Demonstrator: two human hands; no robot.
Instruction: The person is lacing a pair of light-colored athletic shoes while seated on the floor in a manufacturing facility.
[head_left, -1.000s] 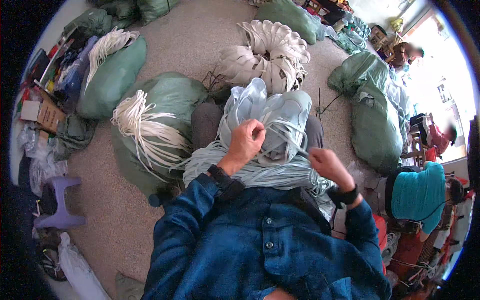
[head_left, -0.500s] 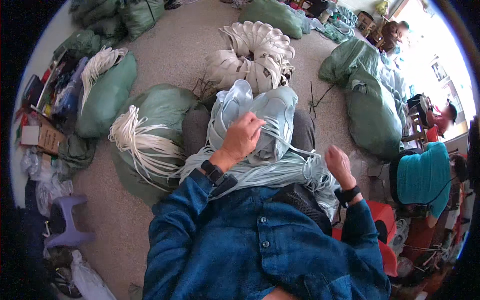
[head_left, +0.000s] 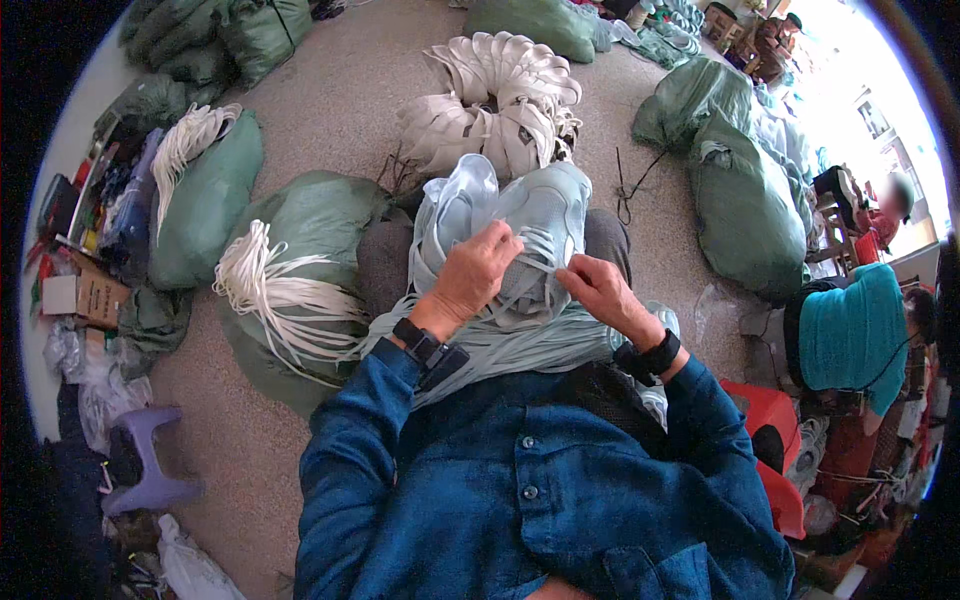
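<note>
A pale blue-grey shoe upper rests on my lap, partly laced across its opening. Over its left side, my left hand is closed in a pinch at the lace rows; its fingertips hide the exact grip. My right hand is closed at the right edge of the opening, pinching a pale shoelace. Beside that upper, to the left, stands another pale upper. A thick bundle of pale blue-green laces lies across my lap below both hands.
Ahead on the floor, cream shoe uppers form a ring. White laces drape over a green sack at my left. More green sacks stand at the right. A purple stool is at lower left; people sit at the right.
My right hand has moved left and inward from beside the lace bundle to the upper's right edge. My left hand stays at the upper, shifted slightly left.
</note>
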